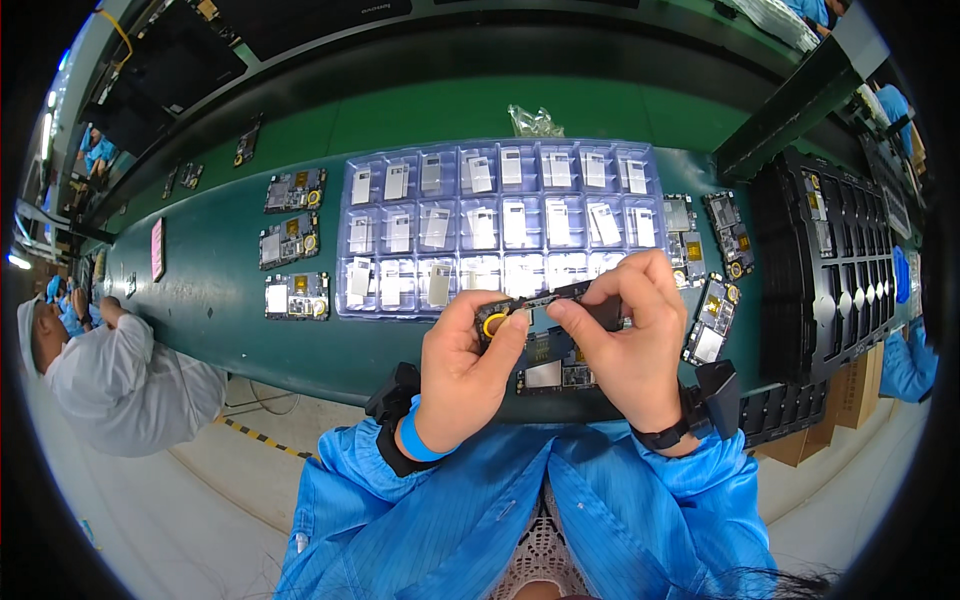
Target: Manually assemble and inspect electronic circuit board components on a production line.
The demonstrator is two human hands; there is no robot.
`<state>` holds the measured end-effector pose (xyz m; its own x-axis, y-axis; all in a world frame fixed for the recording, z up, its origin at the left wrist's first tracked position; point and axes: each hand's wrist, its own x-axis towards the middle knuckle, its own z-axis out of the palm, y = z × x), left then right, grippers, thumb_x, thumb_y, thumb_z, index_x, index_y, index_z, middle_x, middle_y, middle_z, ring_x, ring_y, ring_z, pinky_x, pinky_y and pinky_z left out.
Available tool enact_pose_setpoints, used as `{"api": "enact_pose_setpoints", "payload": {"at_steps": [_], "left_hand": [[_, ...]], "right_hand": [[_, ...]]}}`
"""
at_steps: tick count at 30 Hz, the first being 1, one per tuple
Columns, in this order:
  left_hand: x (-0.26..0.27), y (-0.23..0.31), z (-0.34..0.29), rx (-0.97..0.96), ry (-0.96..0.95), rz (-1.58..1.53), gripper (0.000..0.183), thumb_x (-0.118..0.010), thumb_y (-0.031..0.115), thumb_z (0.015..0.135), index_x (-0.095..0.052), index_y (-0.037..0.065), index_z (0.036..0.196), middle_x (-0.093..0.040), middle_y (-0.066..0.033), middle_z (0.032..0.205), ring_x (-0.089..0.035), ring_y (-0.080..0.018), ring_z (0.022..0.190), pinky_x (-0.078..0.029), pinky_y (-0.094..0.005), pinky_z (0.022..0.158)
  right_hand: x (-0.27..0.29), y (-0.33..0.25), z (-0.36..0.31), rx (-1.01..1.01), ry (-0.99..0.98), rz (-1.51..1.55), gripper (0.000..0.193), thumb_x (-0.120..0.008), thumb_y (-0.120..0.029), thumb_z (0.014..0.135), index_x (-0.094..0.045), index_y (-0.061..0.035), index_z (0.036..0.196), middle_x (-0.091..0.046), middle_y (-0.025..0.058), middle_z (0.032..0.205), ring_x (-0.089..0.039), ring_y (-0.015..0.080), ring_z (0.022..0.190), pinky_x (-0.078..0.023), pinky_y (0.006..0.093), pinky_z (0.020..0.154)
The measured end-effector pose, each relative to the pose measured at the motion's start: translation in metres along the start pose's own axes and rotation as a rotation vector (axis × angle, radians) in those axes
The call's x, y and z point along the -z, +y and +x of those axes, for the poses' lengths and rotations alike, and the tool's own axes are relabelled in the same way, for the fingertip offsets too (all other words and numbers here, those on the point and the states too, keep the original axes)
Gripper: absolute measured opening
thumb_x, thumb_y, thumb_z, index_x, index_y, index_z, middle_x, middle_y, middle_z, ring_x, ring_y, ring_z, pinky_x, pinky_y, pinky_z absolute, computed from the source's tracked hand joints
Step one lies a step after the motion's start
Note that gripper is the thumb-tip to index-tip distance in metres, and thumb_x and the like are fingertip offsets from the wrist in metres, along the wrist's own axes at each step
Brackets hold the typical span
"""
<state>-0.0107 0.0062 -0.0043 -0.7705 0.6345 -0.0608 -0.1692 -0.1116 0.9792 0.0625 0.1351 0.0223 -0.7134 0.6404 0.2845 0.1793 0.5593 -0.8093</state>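
My left hand (462, 358) grips the left end of a dark phone circuit board (545, 347), which has a yellow ring near that end. The thumb presses along the board's upper edge. From the other side my right hand (645, 335) closes on the same board, its thumb and fingertips pinched at the top edge near the left thumb. Whether a small part sits between those fingertips is hidden. Below the held board another circuit board (543, 376) lies partly covered on the table. Just beyond my hands stands a clear compartment tray (344, 215) of thin silvery metal plates (514, 222).
Several circuit boards (297, 297) lie left of the tray, and more boards (712, 318) lie right. A black slotted rack (850, 260) stands at the right. A crumpled clear bag (535, 122) is behind the tray, a pink object (157, 249) far left. A person (130, 370) in white sits left.
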Motion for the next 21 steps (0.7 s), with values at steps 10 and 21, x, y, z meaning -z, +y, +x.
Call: {"api": "enact_pose_setpoints", "payload": {"at_steps": [10,21], "left_hand": [[-0.001,0.000,0.000,-0.016,0.010,0.088,0.011,-0.053,0.003,0.086,-0.048,-0.001,0.094,-0.047,0.0038,0.071,-0.040,0.0001,0.061,-0.031,-0.0167,0.051],[0.002,-0.003,0.012,0.138,-0.069,0.034,0.016,-0.056,0.005,0.084,-0.049,-0.003,0.097,-0.055,-0.0017,0.080,-0.048,-0.0043,0.073,-0.041,-0.0196,0.062]], "right_hand": [[-0.001,0.014,-0.003,-0.145,-0.118,0.194,0.020,-0.075,-0.008,0.063,-0.062,-0.0008,0.077,-0.053,0.0063,0.070,-0.055,0.0145,0.060,-0.044,0.0243,0.055],[0.004,0.035,0.004,-0.301,-0.289,0.389,0.020,-0.071,-0.008,0.068,-0.061,0.0034,0.081,-0.057,0.0089,0.081,-0.060,0.0148,0.068,-0.049,0.0251,0.060]]}}
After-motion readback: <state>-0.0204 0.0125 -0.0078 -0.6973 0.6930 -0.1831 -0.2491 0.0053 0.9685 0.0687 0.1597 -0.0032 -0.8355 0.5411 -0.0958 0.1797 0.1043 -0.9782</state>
